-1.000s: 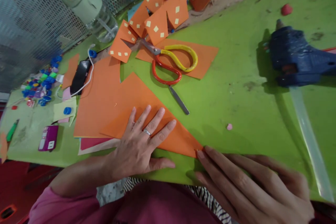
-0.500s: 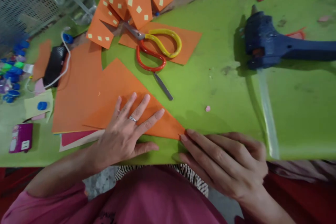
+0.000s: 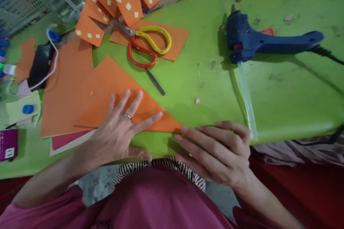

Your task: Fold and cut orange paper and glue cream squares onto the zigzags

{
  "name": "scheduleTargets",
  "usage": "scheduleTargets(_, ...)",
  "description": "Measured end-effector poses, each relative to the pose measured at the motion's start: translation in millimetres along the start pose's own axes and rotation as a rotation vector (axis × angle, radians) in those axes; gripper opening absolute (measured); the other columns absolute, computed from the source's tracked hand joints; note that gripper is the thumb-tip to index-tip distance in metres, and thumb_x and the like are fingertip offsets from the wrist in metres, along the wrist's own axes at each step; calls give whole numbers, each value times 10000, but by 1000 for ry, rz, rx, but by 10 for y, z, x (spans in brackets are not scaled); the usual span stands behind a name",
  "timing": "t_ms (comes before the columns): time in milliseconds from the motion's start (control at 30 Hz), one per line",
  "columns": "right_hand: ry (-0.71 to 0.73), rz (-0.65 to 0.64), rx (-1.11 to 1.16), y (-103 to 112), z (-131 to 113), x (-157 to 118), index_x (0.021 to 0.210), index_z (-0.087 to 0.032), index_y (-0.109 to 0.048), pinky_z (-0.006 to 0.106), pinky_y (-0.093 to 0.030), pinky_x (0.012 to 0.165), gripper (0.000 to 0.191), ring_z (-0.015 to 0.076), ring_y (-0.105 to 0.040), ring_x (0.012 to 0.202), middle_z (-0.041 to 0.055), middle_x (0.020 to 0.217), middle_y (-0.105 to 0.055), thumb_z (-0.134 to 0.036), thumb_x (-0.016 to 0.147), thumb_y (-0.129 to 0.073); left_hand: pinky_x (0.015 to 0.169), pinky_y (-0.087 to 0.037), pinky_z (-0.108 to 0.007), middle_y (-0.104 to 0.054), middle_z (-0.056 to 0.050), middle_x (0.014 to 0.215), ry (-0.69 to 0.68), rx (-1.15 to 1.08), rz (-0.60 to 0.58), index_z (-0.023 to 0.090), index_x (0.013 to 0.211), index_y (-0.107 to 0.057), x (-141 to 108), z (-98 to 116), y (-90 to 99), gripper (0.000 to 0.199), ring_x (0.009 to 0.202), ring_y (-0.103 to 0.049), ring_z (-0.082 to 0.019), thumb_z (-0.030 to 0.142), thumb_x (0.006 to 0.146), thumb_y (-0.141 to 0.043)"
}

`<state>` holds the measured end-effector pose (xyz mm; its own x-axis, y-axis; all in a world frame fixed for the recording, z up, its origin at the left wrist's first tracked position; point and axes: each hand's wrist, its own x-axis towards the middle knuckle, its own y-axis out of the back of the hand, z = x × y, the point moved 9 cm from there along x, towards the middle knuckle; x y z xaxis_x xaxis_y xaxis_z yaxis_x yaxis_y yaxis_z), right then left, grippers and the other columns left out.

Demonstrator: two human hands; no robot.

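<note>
A folded sheet of orange paper [image 3: 107,75] lies near the table's front edge, its narrow tip pointing right. My left hand [image 3: 116,128], with a ring on one finger, rests on it, fingers spread flat. The fingertips of my right hand [image 3: 217,150] touch the paper's right tip; its fingers are stretched out, and nothing is held in it. Beyond the folded paper lie scissors [image 3: 158,50] with one yellow and one red handle, partly on another orange piece [image 3: 178,39]. A thin metal blade [image 3: 156,82] lies beside the red handle.
A blue glue gun [image 3: 282,43] with a clear stick lies at the right. Dotted orange paper shapes [image 3: 129,1] stand at the back. More orange sheets [image 3: 59,78], a black object [image 3: 41,65], a white cord [image 3: 56,62] and a purple box [image 3: 8,145] are on the left.
The view has shifted, so the table's things appear further left and more of the glue gun shows. My hands remain at the folded paper, with little change in pose.
</note>
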<state>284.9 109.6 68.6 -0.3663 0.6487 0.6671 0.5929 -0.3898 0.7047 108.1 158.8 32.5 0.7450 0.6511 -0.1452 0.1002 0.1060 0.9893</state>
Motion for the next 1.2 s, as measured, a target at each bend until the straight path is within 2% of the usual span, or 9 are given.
scheduleTargets(133,-158,4,-137,4,102,-80,1137,-180,-682,405,-490,850,336,234,-650,912,81,995,-792,-439,923,-699,1166,-133,-777,145,-136,1718,15,-17,17,360,1618,84,-3,2,-4,1084,1537,-77,-546,913,786,-339)
scheduleTargets(267,-227,-53,-151,-32,118,-96,1121,-193,-670,402,-463,867,289,229,-653,933,80,1031,-778,-423,946,-672,1162,-108,-780,77,-180,1721,12,-31,25,298,1619,122,-6,-3,-33,1127,1539,-67,-541,922,785,-308)
scheduleTargets(433,-260,-105,-62,-31,129,-54,1082,-237,-663,401,-430,877,201,213,-635,934,52,1066,-769,-392,955,-664,1153,-83,-794,127,-148,1721,37,-49,-5,340,1636,-12,3,-19,-48,1110,1535,-31,-556,906,776,-426)
scheduleTargets(533,-285,-199,21,-51,166,-10,1094,-247,-670,415,-424,869,191,231,-625,957,55,1103,-760,-382,960,-647,1155,-91,-790,121,-130,1725,52,-58,-37,357,1634,-109,8,-24,-47,1075,1536,-32,-556,871,777,-507)
scheduleTargets(667,-321,-320,184,-80,220,91,1099,-233,-684,414,-446,854,216,248,-624,977,78,1110,-740,-392,963,-631,1150,-105,-792,134,-96,1727,45,-60,-31,411,1618,-159,17,-26,-23,1022,1537,-45,-553,863,776,-523)
scheduleTargets(800,-274,-392,267,-109,226,232,1051,-187,-661,379,-467,840,178,228,-611,927,96,1032,-722,-335,983,-592,1152,-106,-785,89,-116,1731,64,-46,-67,402,1611,-212,38,-49,-40,1007,1535,-61,-553,860,773,-532)
scheduleTargets(900,-236,-495,243,-194,235,286,1094,-175,-638,373,-458,838,169,242,-607,935,98,1003,-717,-272,971,-575,1150,-101,-785,69,-125,1731,84,-50,-101,392,1611,-222,58,-61,-55,999,1535,-71,-551,858,781,-526)
scheduleTargets(1033,-182,-603,152,-308,203,314,1133,-178,-637,370,-439,810,222,256,-591,919,97,998,-695,-292,948,-593,1158,-80,-773,36,-149,1730,107,-71,-117,360,1625,-177,78,-67,-53,1012,1540,-59,-538,853,804,-503)
scheduleTargets(1200,-45,-537,-61,-339,41,355,1262,-208,-624,417,-408,876,338,290,-546,1044,125,1177,-677,-387,982,-563,1159,-69,-771,-31,-197,1720,111,-78,-121,319,1634,-157,85,-60,-40,1036,1545,-45,-530,857,811,-482)
